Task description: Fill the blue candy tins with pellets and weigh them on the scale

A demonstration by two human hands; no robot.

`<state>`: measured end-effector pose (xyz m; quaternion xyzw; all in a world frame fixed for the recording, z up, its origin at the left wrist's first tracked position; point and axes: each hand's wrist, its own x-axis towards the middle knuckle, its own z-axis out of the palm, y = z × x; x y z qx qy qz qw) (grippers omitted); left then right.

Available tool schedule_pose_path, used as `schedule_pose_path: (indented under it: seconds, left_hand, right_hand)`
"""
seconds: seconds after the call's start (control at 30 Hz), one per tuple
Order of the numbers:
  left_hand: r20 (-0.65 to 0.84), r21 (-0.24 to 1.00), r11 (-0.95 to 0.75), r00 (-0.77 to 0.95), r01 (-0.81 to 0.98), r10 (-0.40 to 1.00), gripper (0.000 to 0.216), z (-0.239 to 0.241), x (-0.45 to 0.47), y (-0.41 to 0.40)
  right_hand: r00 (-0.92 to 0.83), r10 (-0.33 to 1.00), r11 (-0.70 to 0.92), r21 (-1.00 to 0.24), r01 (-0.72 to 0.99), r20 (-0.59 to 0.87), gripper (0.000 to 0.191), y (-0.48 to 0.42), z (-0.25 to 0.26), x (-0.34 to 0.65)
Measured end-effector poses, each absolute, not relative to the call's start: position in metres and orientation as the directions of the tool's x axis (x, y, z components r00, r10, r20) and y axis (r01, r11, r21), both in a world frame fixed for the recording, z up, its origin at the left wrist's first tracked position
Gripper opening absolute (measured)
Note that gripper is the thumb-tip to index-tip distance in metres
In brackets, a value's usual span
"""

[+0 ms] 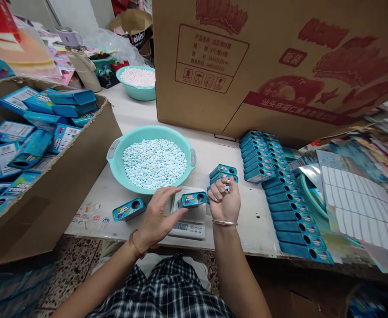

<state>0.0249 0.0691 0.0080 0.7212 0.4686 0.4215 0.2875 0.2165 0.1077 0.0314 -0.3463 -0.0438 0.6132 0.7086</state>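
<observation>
My right hand (226, 198) is closed, palm up, around several small pale candies (227, 186). It is at the right end of a blue candy box (194, 199), which lies on a small white digital scale (189, 230) with its round dark hole facing up. My left hand (159, 214) is open at the box's left end, thumb and fingers apart; whether it touches the box I cannot tell. Left of that hand lies another blue box (129, 209). Just beyond my right hand sit a few more boxes (226, 169), partly covered by it. A turquoise basin (114, 165) holds pale blue candies (156, 163).
On the left stands an open carton (91, 154) heaped with blue boxes. Rows of boxes (289, 207) line the right side, beside label sheets (355, 198). A large cardboard carton (213, 106) walls off the back, next to a second basin (141, 92) of pinkish candies.
</observation>
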Motion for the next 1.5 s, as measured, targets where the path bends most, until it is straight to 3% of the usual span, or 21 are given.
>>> schedule_pose_path:
  seconds: [0.13, 0.33, 0.47, 0.57, 0.63, 0.73, 0.8, 0.9, 1.1, 1.33, 1.5]
  left_hand:
    - [0.294, 0.737, -0.449, 0.357, 0.506, 0.886, 0.063, 0.001, 0.049, 0.079]
    - [0.259, 0.714, -0.447, 0.389, 0.54, 0.884, 0.056, -0.003, 0.066, 0.086]
    - [0.247, 0.711, -0.435, 0.384, 0.552, 0.89, 0.051, -0.005, 0.068, 0.088]
    - [0.3, 0.726, -0.467, 0.378, 0.504, 0.876, 0.051, 0.004, 0.06, 0.085]
    - [0.385, 0.742, -0.484, 0.297, 0.464, 0.874, 0.051, 0.018, 0.044, 0.08]
    - [0.486, 0.778, -0.443, 0.021, 0.445, 0.874, 0.047, 0.041, 0.012, 0.075]
    - [0.485, 0.822, -0.395, -0.142, 0.411, 0.863, 0.044, 0.05, -0.007, 0.073]
    - [0.425, 0.875, -0.333, -0.231, 0.351, 0.875, 0.038, 0.049, -0.022, 0.072]
    - [0.363, 0.868, -0.295, -0.104, 0.398, 0.926, 0.033, 0.031, -0.011, 0.067]
    - [0.365, 0.802, -0.384, 0.133, 0.457, 0.922, 0.031, 0.024, 0.013, 0.064]
    - [0.362, 0.774, -0.443, 0.257, 0.452, 0.896, 0.038, 0.017, 0.028, 0.065]
  right_hand:
    - [0.378, 0.87, 0.078, -0.668, -0.74, -0.317, 0.026, 0.109, 0.031, 0.199]
    - [0.479, 0.856, 0.147, -0.799, -0.584, -0.193, 0.03, 0.106, 0.029, 0.187]
    - [0.469, 0.861, 0.148, -0.783, -0.604, -0.199, 0.031, 0.11, 0.027, 0.188]
    - [0.342, 0.894, 0.052, -0.69, -0.722, -0.289, 0.03, 0.115, 0.032, 0.207]
    - [0.244, 0.922, 0.016, -0.599, -0.801, -0.301, 0.029, 0.114, 0.038, 0.231]
    - [0.226, 0.947, 0.086, -0.498, -0.863, -0.228, 0.025, 0.103, 0.047, 0.272]
    - [0.28, 0.94, 0.162, -0.47, -0.868, -0.193, 0.023, 0.092, 0.048, 0.294]
    - [0.342, 0.916, 0.217, -0.459, -0.861, -0.209, 0.02, 0.077, 0.041, 0.312]
    - [0.333, 0.899, 0.165, -0.484, -0.859, -0.284, 0.021, 0.071, 0.026, 0.308]
    - [0.325, 0.914, 0.042, -0.739, -0.673, -0.244, 0.028, 0.079, 0.028, 0.277]
    - [0.286, 0.934, -0.034, -0.848, -0.53, -0.216, 0.032, 0.08, 0.023, 0.266]
